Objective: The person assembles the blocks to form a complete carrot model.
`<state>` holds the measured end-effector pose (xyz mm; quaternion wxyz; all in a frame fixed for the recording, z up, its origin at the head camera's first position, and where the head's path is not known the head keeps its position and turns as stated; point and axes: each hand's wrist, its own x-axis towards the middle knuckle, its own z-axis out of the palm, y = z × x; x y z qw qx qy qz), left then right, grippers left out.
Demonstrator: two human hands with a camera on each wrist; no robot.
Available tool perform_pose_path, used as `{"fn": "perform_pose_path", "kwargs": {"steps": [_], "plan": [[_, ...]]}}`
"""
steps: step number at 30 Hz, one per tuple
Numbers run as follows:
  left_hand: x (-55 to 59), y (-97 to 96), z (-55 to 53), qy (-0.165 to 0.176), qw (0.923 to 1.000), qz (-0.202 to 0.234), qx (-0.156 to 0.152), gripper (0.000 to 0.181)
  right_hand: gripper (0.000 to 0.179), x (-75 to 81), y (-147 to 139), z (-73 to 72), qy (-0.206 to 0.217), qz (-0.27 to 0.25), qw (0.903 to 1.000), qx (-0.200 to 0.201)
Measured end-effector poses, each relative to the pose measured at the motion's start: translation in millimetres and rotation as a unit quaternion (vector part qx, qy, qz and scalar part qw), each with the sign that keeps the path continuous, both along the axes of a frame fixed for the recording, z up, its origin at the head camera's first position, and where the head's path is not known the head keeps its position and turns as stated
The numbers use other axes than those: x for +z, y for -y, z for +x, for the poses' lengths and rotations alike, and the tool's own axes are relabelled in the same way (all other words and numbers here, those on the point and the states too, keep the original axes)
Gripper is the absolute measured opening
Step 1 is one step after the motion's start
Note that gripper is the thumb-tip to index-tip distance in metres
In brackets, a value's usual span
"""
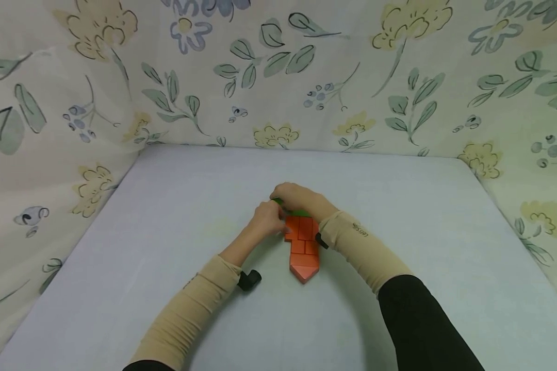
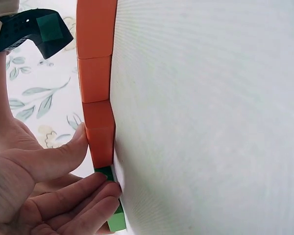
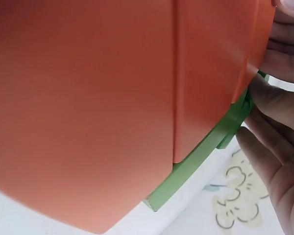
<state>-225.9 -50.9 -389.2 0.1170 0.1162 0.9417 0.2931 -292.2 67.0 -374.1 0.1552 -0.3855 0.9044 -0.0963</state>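
Orange blocks (image 1: 301, 247) lie fitted together flat on the table, pointed at the near end. Green blocks (image 1: 299, 213) line their far edge, partly hidden by the hands. My left hand (image 1: 267, 219) is at the left side of the far end. In the left wrist view its thumb touches an orange block (image 2: 100, 142), and its fairly straight fingers rest along a green block (image 2: 116, 221). From the far side reaches my right hand (image 1: 297, 198); the right wrist view has its thumb and fingers pinching a green block (image 3: 228, 139) beside a longer green strip (image 3: 186, 174).
A white table (image 1: 190, 196) surrounds the blocks on all sides. Flowered cloth (image 1: 278, 77) hangs behind it and at both sides. Each wrist wears a beige sleeve with a small black camera (image 1: 249, 281) that sits low over the table.
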Motion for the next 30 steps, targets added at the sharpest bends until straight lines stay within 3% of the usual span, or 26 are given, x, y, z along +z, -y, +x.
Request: {"fn": "perform_pose_path", "kwargs": {"steps": [3,9,16,24,30], "plan": [[0.6,-1.2,0.6,0.004,1.0000,0.005,0.000,0.023,0.027,0.4,-2,1.4,-0.017,-0.009,0.9998,0.003],[2.4,-2.0,1.2,0.004,1.0000,-0.004,0.008,0.030,0.031,9.7,-11,0.9,-0.043,-0.052,0.9972,-0.034],[2.0,-3.3,1.2,0.005,0.9998,-0.016,0.004,0.040,0.031,19.1,-47,-1.3,-0.058,-0.091,0.9930,-0.049],[2.8,-6.4,1.9,0.021,0.9994,-0.021,0.017,0.043,0.035,13.3,-97,1.3,-0.032,-0.050,0.9959,-0.068],[2.5,-5.3,1.6,0.018,0.9995,-0.021,0.012,0.043,0.035,5.5,-113,9.3,-0.018,-0.038,0.9968,-0.069]]}}
